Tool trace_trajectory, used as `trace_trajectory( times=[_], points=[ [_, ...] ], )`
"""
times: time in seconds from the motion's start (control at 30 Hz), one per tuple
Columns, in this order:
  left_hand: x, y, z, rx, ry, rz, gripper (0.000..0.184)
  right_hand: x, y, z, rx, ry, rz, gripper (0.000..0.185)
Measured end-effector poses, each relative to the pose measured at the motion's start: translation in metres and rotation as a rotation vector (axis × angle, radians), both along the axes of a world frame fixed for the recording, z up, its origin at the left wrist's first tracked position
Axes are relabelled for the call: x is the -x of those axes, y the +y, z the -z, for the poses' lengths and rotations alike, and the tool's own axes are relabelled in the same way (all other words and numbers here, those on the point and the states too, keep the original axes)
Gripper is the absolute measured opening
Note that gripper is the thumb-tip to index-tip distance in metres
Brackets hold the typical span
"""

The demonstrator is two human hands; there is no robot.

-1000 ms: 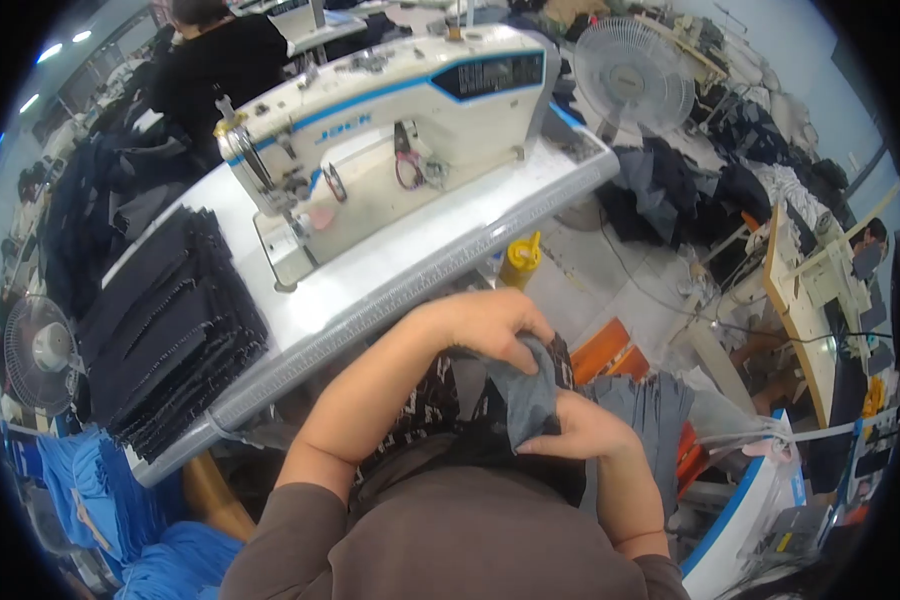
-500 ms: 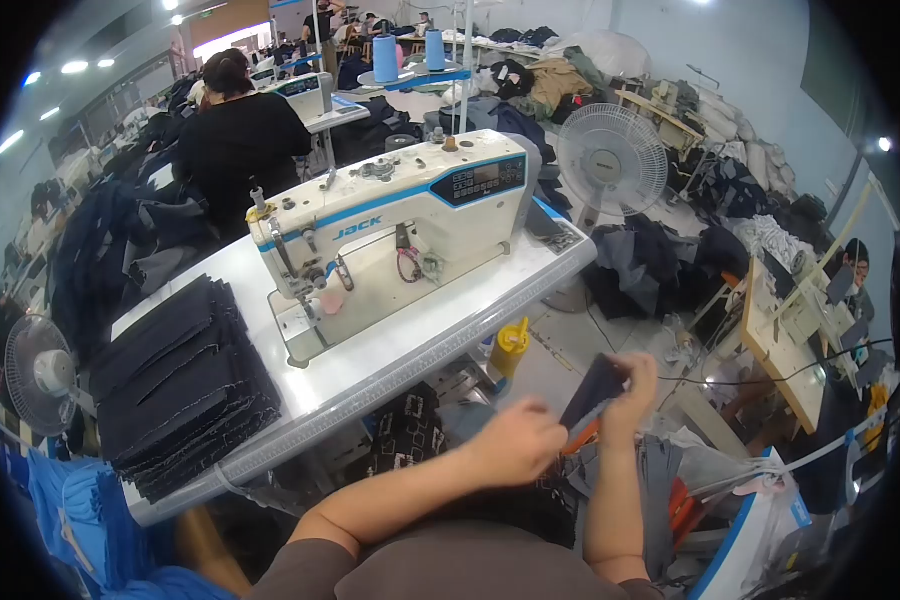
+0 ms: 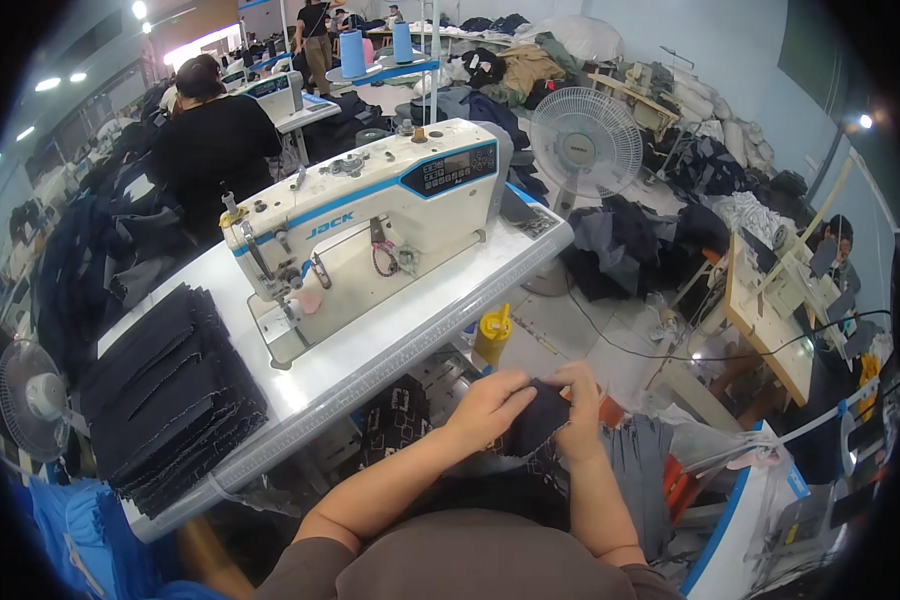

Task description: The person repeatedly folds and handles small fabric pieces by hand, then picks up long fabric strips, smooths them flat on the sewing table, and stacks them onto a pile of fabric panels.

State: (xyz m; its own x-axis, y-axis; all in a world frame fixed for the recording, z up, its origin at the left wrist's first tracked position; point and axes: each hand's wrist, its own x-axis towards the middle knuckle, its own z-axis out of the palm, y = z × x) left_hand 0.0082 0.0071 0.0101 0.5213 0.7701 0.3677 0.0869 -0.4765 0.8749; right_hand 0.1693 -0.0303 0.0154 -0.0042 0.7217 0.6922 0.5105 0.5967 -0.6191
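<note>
A small dark fabric piece point(image 3: 538, 420) is held between both hands above my lap. My left hand point(image 3: 492, 408) pinches its left edge between thumb and fingers. The fingers of my right hand point(image 3: 578, 412) are closed on its right side. Beyond them stands a white and blue sewing machine point(image 3: 370, 205) on a white table point(image 3: 420, 310). Dark fabric pieces with frayed edges point(image 3: 175, 390) lie stacked on the table's left end. Grey fabric point(image 3: 638, 470) hangs to the right of my right hand.
A yellow bottle point(image 3: 492, 335) stands just beyond my hands, by the table edge. Fans point(image 3: 585, 140) stand at the back and left. A person in black point(image 3: 210, 150) sits beyond the machine. Blue fabric point(image 3: 90, 540) lies at lower left, and a wooden-topped table point(image 3: 770, 330) is at right.
The camera view has lifted since the first frame. The grey-faced piece first shown now shows a dark face. Since the second frame, my hands have come closer together and both grip the piece.
</note>
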Motion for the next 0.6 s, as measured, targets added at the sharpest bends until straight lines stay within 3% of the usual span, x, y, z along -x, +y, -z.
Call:
trace_trajectory(
  times=[0.13, 0.2, 0.33, 0.43, 0.6],
  points=[
    [0.001, -0.004, 0.002, -0.158, 0.072, 0.000, 0.014, -0.010, -0.002, 0.002, -0.002, -0.203, 0.009, 0.023],
    [-0.003, -0.011, -0.003, -0.204, 0.129, -0.085, 0.016, -0.006, -0.002, 0.003, -0.158, -0.289, 0.131, 0.024],
    [-0.005, -0.011, -0.008, -0.216, 0.130, -0.085, 0.015, -0.003, 0.001, 0.019, -0.301, -0.257, 0.266, 0.024],
    [0.000, -0.005, -0.009, -0.141, 0.023, -0.031, 0.014, -0.002, 0.003, 0.017, -0.244, -0.119, 0.312, 0.023],
    [0.005, -0.001, -0.018, -0.002, 0.066, -0.008, 0.014, -0.008, -0.002, 0.004, -0.174, -0.264, 0.194, 0.022]
  ],
)
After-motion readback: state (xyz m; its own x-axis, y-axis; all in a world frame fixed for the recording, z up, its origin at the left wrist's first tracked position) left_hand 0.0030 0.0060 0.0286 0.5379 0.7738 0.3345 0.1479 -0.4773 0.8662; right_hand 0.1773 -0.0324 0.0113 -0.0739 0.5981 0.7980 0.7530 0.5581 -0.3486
